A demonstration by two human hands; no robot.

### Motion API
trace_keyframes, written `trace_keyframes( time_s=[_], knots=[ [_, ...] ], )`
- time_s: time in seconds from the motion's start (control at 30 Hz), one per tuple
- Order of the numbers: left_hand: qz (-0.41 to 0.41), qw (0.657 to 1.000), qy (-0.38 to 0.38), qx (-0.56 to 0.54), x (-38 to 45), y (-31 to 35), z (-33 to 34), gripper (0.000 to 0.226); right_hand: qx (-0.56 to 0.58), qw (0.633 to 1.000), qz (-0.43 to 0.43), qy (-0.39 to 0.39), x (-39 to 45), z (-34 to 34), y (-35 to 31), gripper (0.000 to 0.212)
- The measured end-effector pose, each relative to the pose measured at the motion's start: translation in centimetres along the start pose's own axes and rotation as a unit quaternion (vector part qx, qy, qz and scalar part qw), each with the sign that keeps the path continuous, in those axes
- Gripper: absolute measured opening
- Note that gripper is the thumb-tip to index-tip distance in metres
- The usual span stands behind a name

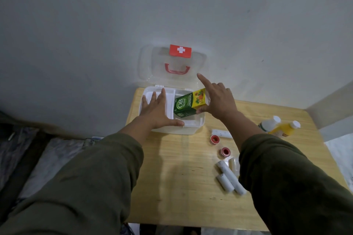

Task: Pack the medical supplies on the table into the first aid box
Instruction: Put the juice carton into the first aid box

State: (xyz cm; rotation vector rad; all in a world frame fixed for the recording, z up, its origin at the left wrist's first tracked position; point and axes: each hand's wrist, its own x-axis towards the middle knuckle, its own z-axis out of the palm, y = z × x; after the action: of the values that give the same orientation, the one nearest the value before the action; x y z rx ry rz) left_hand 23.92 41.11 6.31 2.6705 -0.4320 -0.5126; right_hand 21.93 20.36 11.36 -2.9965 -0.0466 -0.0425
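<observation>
The white first aid box [191, 129] stands open at the table's far left, its clear lid [172, 65] leaning on the wall. My left hand [156, 110] lies flat, fingers spread, on the white inner tray [169, 95]. My right hand [217, 101] grips a green and yellow medicine carton [188, 104] tilted over the box's right half, index finger pointing up. On the table to the right lie two red tape rolls [214, 139] [225, 151], white bandage rolls [225, 182], a white strip [221, 133], a white bottle [269, 123] and a yellow bottle [284, 129].
The wooden table [181, 177] stands against a grey wall; its near edge is just below my sleeves. A clear wrapped item [234, 164] lies partly under my right sleeve. Dark bedding [28, 158] lies left of the table, and a white sheet [342, 154] at the right edge.
</observation>
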Motion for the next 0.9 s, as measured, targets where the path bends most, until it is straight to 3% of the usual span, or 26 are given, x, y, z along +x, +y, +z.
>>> trace_keyframes(
  time_s=[0.13,0.67,0.9],
  knots=[
    [0.001,1.0,0.003,0.001,0.1,-0.1,0.1,0.136,0.117,0.992,0.026,-0.034,0.2,0.6,-1.0,0.115],
    [-0.005,1.0,0.011,0.006,0.3,-0.2,0.5,0.131,0.208,0.975,0.043,-0.064,1.3,5.1,-2.8,0.101],
    [-0.011,1.0,0.007,0.011,0.3,-0.1,0.4,0.129,0.318,0.942,0.086,-0.066,2.0,4.7,-3.7,0.091]
  ],
)
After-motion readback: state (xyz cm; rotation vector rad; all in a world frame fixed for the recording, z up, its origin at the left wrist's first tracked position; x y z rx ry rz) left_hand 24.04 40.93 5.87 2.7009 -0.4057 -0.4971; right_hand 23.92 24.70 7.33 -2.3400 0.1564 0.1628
